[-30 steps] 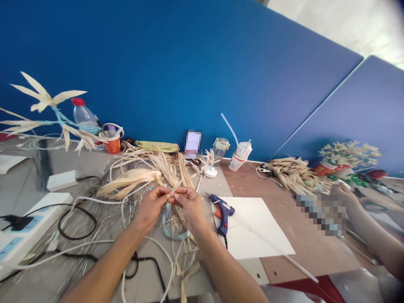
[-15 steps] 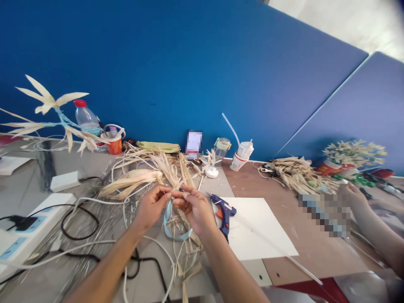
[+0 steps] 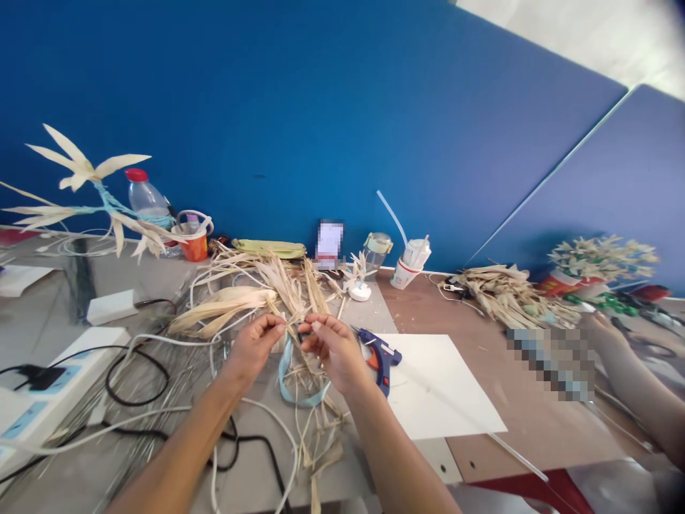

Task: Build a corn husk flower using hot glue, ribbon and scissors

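My left hand (image 3: 257,346) is pinched, thumb against forefinger, above a heap of dried corn husks (image 3: 283,282). Close to its right, my right hand (image 3: 332,346) also has its fingertips pressed together. Whatever the two pinches hold is too thin to separate from the pale husk strips behind. Below the fingers a light blue ribbon (image 3: 304,401) hangs in a loop. Just right of my right hand, a blue glue gun (image 3: 381,357) lies partly on a white sheet (image 3: 444,389).
Cables and a power strip (image 3: 69,385) spread over the left side. A husk flower on a branch (image 3: 101,193) leans there by a bottle (image 3: 144,200). Behind stand a phone (image 3: 329,243), a jar (image 3: 377,246) and a paper cup (image 3: 405,273). A co-worker's hand (image 3: 602,335) is at right.
My hands have drawn slightly apart; the fingertips that met before now have a small gap between them. The co-worker's hand has shifted slightly.
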